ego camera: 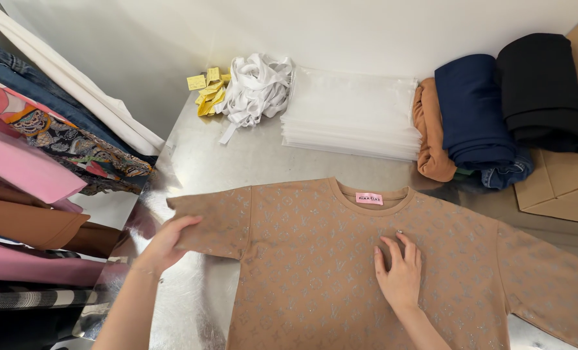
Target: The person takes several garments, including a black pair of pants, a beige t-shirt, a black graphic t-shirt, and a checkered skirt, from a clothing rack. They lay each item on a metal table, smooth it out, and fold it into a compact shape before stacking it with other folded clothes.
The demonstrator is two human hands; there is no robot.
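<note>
The left hand [167, 243] has its fingers curled over the hem of the short sleeve [212, 220] on that side, the thumb tucked under the cloth so the edge is pinched between thumb and fingers. The right hand [399, 272] lies palm down with its fingers spread flat and slightly apart on the chest, gripping nothing, only pressing the fabric; a thin ring shows on one finger. Both rest on a tan T-shirt [315, 279], a soft knit covered all over with a faint silvery repeating pattern, lying face up and flat with a ribbed round neckline and a small pink woven label [369, 198] inside the collar. The shirt is spread across the near part of a steel table [250, 159] whose brushed, reflective top shows dull glare. Farther back on the table sits a neat stack of clear, flat plastic bags [353, 116], and just beside it a loose tangle of white ribbon [256, 87] next to a small heap of yellow paper tags [208, 91]. To the right of the bags are folded garments piled together: an orange-brown one [430, 136], a navy roll [473, 110], and a black roll [541, 91], the last resting against brown cardboard [564, 185]. Along the left edge hang garments on a rack [36, 175]: denim, pink, patterned, and brown cloth.
</note>
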